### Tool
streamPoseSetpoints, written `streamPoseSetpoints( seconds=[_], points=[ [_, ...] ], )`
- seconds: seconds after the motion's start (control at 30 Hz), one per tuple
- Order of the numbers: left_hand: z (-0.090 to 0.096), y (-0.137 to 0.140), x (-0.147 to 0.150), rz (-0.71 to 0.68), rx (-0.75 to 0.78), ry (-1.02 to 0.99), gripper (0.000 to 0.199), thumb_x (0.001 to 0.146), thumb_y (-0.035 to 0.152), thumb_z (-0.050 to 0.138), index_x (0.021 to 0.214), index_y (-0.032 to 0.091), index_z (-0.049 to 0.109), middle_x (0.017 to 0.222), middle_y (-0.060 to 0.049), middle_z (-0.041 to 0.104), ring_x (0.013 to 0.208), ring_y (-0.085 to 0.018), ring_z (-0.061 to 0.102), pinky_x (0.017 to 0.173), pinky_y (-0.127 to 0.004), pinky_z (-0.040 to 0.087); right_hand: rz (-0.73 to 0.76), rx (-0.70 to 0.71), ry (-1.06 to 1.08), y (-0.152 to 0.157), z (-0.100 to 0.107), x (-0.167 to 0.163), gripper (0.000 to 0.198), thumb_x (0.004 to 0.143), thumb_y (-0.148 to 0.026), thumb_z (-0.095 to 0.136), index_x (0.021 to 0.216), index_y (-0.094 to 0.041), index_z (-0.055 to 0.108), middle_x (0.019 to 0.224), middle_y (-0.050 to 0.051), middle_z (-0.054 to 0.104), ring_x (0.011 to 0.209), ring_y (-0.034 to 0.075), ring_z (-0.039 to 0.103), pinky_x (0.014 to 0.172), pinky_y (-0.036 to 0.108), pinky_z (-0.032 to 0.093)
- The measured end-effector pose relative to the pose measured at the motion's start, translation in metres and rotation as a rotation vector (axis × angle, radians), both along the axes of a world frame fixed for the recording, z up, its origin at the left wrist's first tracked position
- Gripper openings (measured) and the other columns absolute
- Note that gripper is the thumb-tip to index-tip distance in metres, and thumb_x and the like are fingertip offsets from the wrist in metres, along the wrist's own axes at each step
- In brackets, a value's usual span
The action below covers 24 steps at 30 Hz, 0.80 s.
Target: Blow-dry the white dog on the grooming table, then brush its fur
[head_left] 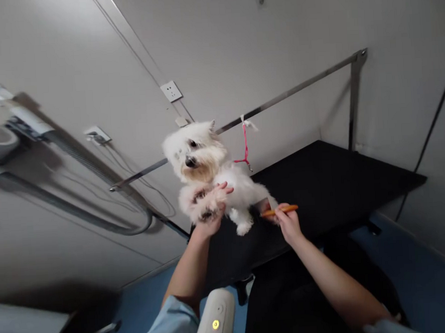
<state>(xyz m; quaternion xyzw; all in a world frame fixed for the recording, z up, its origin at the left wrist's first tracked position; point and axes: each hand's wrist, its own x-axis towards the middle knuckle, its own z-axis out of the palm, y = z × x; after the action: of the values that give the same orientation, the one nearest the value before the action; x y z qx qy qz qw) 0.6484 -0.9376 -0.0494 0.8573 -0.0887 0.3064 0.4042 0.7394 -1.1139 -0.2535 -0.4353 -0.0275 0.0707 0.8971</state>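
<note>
Head view, single camera, worn on the person's head. Faces forward and down, rolled sideways so that the wall seams and the metal bar point(286, 95) run slanted. Close range: both forearms enter from the bottom edge. The black bench point(332, 185) fills the middle right; the small white dog point(211, 177) stands near centre. No second view.

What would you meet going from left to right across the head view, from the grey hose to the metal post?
Grey corrugated hose → white fluffy dog → pink leash → orange-handled brush in the right hand → upright metal post.
</note>
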Motion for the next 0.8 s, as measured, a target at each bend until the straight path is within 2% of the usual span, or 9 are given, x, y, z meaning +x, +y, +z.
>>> streamPoseSetpoints(
  seconds=[0.1,0.17,0.23,0.3,0.33,0.43,0.5,0.67,0.8],
  points=[
    [0.031,-0.017,0.043,-0.114,0.038,-0.023,0.068,0.071,0.086,0.066,0.090,0.022,0.081,0.098,-0.012,0.079,0.113,-0.031,0.068,0.117,-0.048,0.041,0.095,-0.085,0.057,-0.012,-0.037,-0.030,0.053,0.068,-0.070,0.072,0.075,-0.026,0.043,0.049,-0.012,0.035,0.045,0.010,0.040,0.049,0.024,0.037],
    [0.050,-0.029,0.065,-0.110,0.004,-0.047,0.061,0.073,0.080,0.070,0.082,0.020,0.076,0.084,-0.009,0.076,0.090,-0.026,0.070,0.097,-0.042,0.054,0.243,-0.128,0.053,-0.014,-0.046,-0.049,0.058,0.065,-0.078,0.070,0.075,-0.024,0.049,0.047,-0.009,0.043,0.042,0.012,0.044,0.046,0.024,0.037],
    [0.071,-0.040,0.080,-0.093,0.007,-0.056,0.054,0.074,0.073,0.075,0.075,0.020,0.069,0.071,-0.004,0.069,0.070,-0.019,0.063,0.075,-0.033,0.055,0.591,-0.153,-0.002,-0.012,-0.034,-0.059,0.066,0.063,-0.085,0.067,0.080,-0.022,0.055,0.060,-0.002,0.059,0.051,0.015,0.056,0.051,0.026,0.044],
    [0.094,-0.051,0.092,-0.102,0.060,-0.013,0.048,0.075,0.066,0.079,0.073,0.020,0.065,0.068,-0.001,0.065,0.064,-0.016,0.058,0.067,-0.029,0.052,0.796,-0.245,-0.182,-0.010,0.002,-0.051,0.061,0.073,-0.082,0.063,0.080,-0.021,0.059,0.069,0.002,0.064,0.059,0.015,0.060,0.058,0.028,0.048],
    [0.106,-0.056,0.098,-0.113,0.083,0.020,0.045,0.076,0.062,0.080,0.075,0.019,0.065,0.070,-0.001,0.065,0.066,-0.016,0.059,0.068,-0.028,0.052,0.793,-0.310,-0.317,-0.009,0.028,-0.041,0.053,0.080,-0.074,0.062,0.078,-0.021,0.062,0.072,0.003,0.065,0.063,0.016,0.060,0.064,0.031,0.051],
    [0.138,-0.065,0.115,-0.123,0.032,0.074,0.041,0.077,0.056,0.080,0.084,0.019,0.066,0.078,-0.002,0.070,0.073,-0.017,0.063,0.072,-0.029,0.054,0.389,-0.399,-0.643,-0.006,0.114,0.008,0.027,0.086,-0.049,0.066,0.080,-0.024,0.072,0.083,0.006,0.069,0.086,0.023,0.065,0.091,0.040,0.053],
    [0.156,-0.066,0.129,-0.112,-0.082,0.104,0.041,0.075,0.055,0.082,0.085,0.019,0.066,0.077,-0.002,0.070,0.071,-0.017,0.064,0.070,-0.029,0.054,0.214,-0.378,-0.567,-0.004,0.158,0.037,0.023,0.082,-0.047,0.068,0.084,-0.025,0.073,0.092,0.008,0.071,0.091,0.025,0.066,0.093,0.043,0.053],
    [0.199,-0.070,0.156,-0.107,-0.439,0.169,0.049,0.067,0.059,0.085,0.087,0.018,0.066,0.076,-0.003,0.072,0.070,-0.018,0.068,0.069,-0.030,0.056,0.246,-0.394,-0.342,-0.004,0.205,0.043,0.037,0.082,-0.060,0.061,0.086,-0.023,0.063,0.074,0.004,0.067,0.053,0.018,0.058,0.052,0.035,0.051],
    [0.237,-0.078,0.164,-0.225,-0.471,0.314,0.049,0.065,0.059,0.087,0.079,0.017,0.068,0.074,-0.006,0.073,0.069,-0.020,0.069,0.068,-0.031,0.057,0.215,-0.402,-0.324,-0.014,0.252,0.046,0.031,0.085,-0.051,0.063,0.100,-0.025,0.056,0.093,0.005,0.072,0.078,0.020,0.069,0.072,0.035,0.057]
  ],
)
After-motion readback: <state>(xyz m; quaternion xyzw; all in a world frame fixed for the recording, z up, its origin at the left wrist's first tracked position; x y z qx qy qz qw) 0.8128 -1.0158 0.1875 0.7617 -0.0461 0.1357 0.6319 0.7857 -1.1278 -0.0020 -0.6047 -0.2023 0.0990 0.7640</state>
